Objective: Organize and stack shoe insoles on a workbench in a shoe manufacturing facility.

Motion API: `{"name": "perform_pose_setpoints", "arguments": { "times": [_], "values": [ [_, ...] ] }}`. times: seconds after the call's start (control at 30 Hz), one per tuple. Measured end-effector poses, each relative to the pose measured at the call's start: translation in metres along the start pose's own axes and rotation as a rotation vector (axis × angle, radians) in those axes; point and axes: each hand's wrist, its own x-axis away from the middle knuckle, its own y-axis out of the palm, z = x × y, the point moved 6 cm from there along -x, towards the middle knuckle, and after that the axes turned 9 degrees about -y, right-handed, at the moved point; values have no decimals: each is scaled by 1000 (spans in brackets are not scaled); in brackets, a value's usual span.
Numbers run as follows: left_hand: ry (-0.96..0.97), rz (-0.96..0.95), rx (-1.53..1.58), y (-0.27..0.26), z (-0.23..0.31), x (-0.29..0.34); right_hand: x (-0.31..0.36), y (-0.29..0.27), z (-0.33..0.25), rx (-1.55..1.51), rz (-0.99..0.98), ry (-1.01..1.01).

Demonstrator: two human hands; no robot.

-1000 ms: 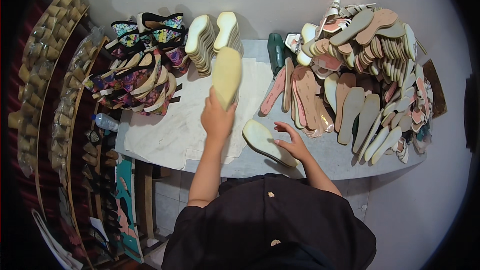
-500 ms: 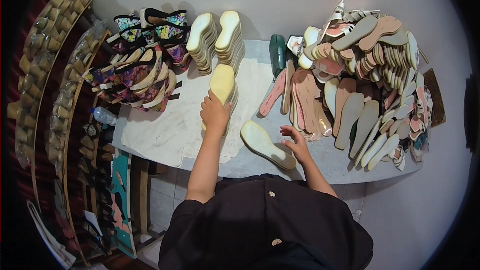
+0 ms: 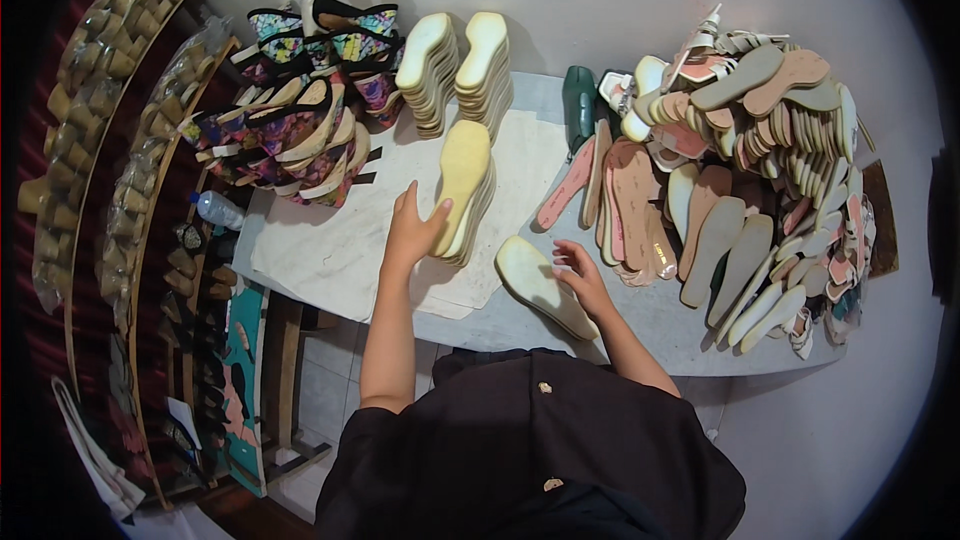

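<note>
A stack of pale yellow shoe soles (image 3: 464, 165) stands on the white sheet at the middle of the table. Beside its left edge is my left hand (image 3: 414, 232), open, fingers apart, the thumb against or close to the stack's side. Nearer to me, a single whitish sole (image 3: 530, 275) lies slantwise on the grey tabletop. My right hand (image 3: 582, 275) is over its right side with fingers spread and slightly curled, holding nothing visible. Whether its fingertips touch the sole I cannot tell.
Two taller sole stacks (image 3: 428, 60) stand behind. Colourful wedge shoes (image 3: 310, 130) are piled at left, near a plastic bottle (image 3: 217, 210). Loose soles and sandals (image 3: 760, 140) heap up at right beside a dark green shoe form (image 3: 578, 105). Shelves (image 3: 150, 170) line the left side.
My left hand has come off the top of the yellow stack to its left side, and its fingers have opened. My right hand has moved over the single sole. The whole view has shifted slightly.
</note>
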Motion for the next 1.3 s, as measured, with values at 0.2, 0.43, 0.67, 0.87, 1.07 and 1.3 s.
{"name": "perform_pose_setpoints", "arguments": {
  "times": [0.2, 0.43, 0.67, 0.87, 1.07, 1.3],
  "values": [
    [-31, -303, 1166, 50, -77, -8, -66, 86, 36, -69, 134, -15],
    [65, -459, 1076, 85, -47, -17, -106, 142, 47, 151, 468, -19],
    [112, -637, 816, 72, -34, -12, -123, 159, 80, -30, 415, -71],
    [155, -654, 947, 71, -30, -63, -153, 162, 68, -101, 383, -71],
    [127, -575, 1032, 111, -26, -80, -159, 140, 58, -171, 375, -66],
    [130, -419, 1072, 67, -26, -83, -121, 11, 52, 523, 760, -83]
  ]
}}
